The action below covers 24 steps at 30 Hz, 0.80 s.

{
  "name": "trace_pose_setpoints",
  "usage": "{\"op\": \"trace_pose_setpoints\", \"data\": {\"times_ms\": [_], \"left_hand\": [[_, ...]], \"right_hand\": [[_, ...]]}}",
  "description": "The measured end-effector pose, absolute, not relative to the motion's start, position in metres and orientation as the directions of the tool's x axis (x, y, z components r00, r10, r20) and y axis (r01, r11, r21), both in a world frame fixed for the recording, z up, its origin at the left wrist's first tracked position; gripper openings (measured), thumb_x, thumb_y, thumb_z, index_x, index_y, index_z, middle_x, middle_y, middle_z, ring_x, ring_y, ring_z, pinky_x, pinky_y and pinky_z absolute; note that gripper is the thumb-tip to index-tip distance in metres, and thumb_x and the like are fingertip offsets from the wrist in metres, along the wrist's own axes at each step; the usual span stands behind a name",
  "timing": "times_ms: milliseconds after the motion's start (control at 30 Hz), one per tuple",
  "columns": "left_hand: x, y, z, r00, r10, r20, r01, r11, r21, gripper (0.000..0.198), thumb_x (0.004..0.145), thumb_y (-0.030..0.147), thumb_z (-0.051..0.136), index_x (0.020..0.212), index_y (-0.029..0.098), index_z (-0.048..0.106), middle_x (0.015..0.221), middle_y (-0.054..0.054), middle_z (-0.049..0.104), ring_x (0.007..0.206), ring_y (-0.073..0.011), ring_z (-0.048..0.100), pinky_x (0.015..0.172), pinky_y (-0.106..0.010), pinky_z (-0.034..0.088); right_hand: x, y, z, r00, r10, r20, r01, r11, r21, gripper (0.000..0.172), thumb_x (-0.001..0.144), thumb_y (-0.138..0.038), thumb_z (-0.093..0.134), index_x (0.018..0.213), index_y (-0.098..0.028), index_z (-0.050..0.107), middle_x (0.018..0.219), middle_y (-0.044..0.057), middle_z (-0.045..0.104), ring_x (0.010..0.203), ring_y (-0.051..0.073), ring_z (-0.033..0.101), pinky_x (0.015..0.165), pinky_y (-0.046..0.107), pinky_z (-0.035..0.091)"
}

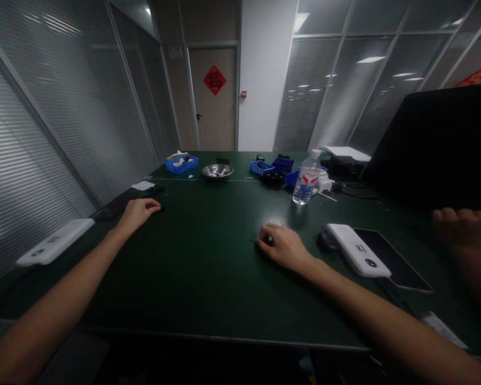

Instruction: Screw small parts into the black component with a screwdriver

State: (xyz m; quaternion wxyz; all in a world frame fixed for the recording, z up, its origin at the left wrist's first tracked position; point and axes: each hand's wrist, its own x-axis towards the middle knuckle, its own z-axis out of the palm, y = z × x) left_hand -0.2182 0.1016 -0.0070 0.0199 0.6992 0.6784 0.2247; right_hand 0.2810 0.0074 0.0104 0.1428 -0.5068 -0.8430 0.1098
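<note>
Left hand (143,209): left of centre, fingertips narrowed at a dark bit (162,208); whether gripped, cannot tell.
Right hand (280,246): right of centre, lower, fingers curled, pinching a thin piece (254,241).
Thin piece: pokes leftward, near level.
Dark bit: right of the left fingertips, far nearer that hand; axis unclear.
Beyond: bowl (211,172), upper middle; bottle (305,183), upper right.

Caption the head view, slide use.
At a green table, left hand beside a small dark object; right hand holds a slim dark piece.
</note>
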Motion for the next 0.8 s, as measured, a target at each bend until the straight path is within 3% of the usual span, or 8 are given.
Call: {"op": "trace_pose_setpoints", "data": {"times_ms": [167, 400, 600, 800], "left_hand": [[-0.211, 0.099, -0.007, 0.142, 0.936, 0.321, 0.986, -0.163, 0.039, 0.033, 0.091, 0.035, 0.051, 0.107, 0.02, 0.075, 0.113, -0.012, 0.072, 0.102, -0.0298, 0.067, 0.089, -0.039, 0.051], [-0.204, 0.096, -0.008, 0.218, 0.923, 0.317, 0.976, -0.206, -0.07, 0.036, 0.093, 0.027, 0.044, 0.112, 0.017, 0.072, 0.119, -0.014, 0.067, 0.104, -0.0294, 0.065, 0.088, -0.039, 0.052], [-0.189, 0.092, -0.004, 0.15, 0.946, 0.288, 0.988, -0.152, -0.015, 0.029, 0.091, 0.029, 0.049, 0.103, 0.018, 0.072, 0.112, -0.016, 0.067, 0.106, -0.0336, 0.062, 0.092, -0.042, 0.05], [-0.205, 0.1, -0.013, 0.002, 0.938, 0.348, 0.958, -0.103, 0.27, 0.028, 0.09, 0.04, 0.056, 0.104, 0.021, 0.072, 0.118, -0.012, 0.07, 0.114, -0.0321, 0.061, 0.101, -0.043, 0.046]], "right_hand": [[0.281, 0.007, 0.009, -0.453, 0.878, 0.155, 0.814, 0.478, -0.329, 0.018, 0.095, -0.038, 0.059, 0.093, -0.021, 0.065, 0.096, 0.004, 0.065, 0.077, 0.016, 0.059, 0.064, 0.026, 0.04], [0.282, 0.005, 0.013, -0.456, 0.883, 0.115, 0.815, 0.466, -0.346, 0.02, 0.097, -0.039, 0.058, 0.095, -0.021, 0.066, 0.098, 0.005, 0.065, 0.079, 0.016, 0.06, 0.064, 0.026, 0.04], [0.281, 0.006, 0.012, -0.454, 0.882, 0.124, 0.819, 0.468, -0.332, 0.018, 0.096, -0.038, 0.059, 0.094, -0.021, 0.066, 0.098, 0.005, 0.065, 0.079, 0.016, 0.06, 0.064, 0.025, 0.04], [0.282, 0.006, 0.012, -0.457, 0.879, 0.137, 0.814, 0.475, -0.334, 0.02, 0.096, -0.039, 0.059, 0.093, -0.021, 0.065, 0.096, 0.005, 0.065, 0.078, 0.016, 0.06, 0.064, 0.025, 0.039]]}}
